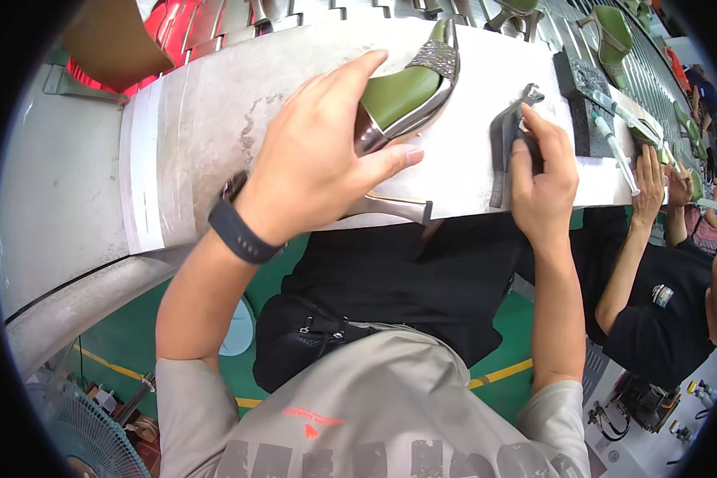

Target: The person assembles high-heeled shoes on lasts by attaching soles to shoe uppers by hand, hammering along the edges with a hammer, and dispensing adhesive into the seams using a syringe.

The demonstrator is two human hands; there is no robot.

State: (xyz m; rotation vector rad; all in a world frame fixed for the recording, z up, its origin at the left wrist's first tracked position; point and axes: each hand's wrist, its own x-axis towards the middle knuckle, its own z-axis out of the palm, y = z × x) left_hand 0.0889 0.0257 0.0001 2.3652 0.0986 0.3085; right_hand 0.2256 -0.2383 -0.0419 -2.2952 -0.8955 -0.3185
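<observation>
The left hand [311,151] grasps a green shoe [403,99] on the pale table [203,111]; the right hand [546,179] grips a dark tool [503,147]. Farther right, a black block [588,131] and syringes [613,150] stand before a co-worker's hands [648,187]; other shoes [613,40] lie beyond.

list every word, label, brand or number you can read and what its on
Red lettering on the grey shirt: wording not copied
Large dark letters lower on it: partly cut off, not copied
Emblem on a co-worker's black shirt: too small to read
</observation>
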